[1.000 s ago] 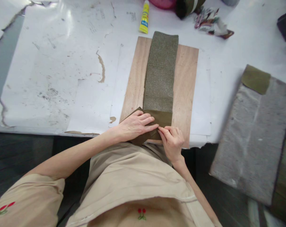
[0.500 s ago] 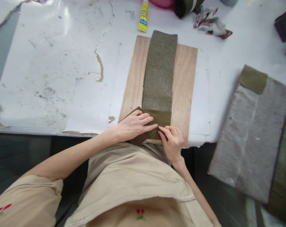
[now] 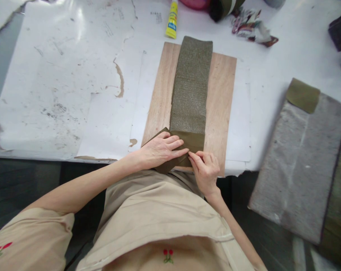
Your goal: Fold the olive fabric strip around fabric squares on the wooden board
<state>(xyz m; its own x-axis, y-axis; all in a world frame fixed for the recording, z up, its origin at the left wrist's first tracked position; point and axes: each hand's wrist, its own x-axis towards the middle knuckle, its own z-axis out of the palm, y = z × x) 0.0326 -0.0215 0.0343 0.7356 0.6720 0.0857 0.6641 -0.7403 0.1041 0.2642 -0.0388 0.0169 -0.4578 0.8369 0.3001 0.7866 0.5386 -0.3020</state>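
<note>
The olive strip [image 3: 190, 86] lies lengthwise on a wooden board [image 3: 221, 94], its near end under the hands. The left hand [image 3: 160, 150] spreads flat over a darker piece [image 3: 165, 168]; the right hand [image 3: 206, 169] pinches at the strip's near end, though which layer it grips I cannot tell. Should the left fingers slacken, the layers could slide askew; a hard tug from the right might pucker the edge. Torn, stained white paper [image 3: 108, 124] covers the desk [image 3: 8, 60]; a yellow tube [image 3: 172, 20] lies beyond the board, and the floor [image 3: 23, 188] is dark.
</note>
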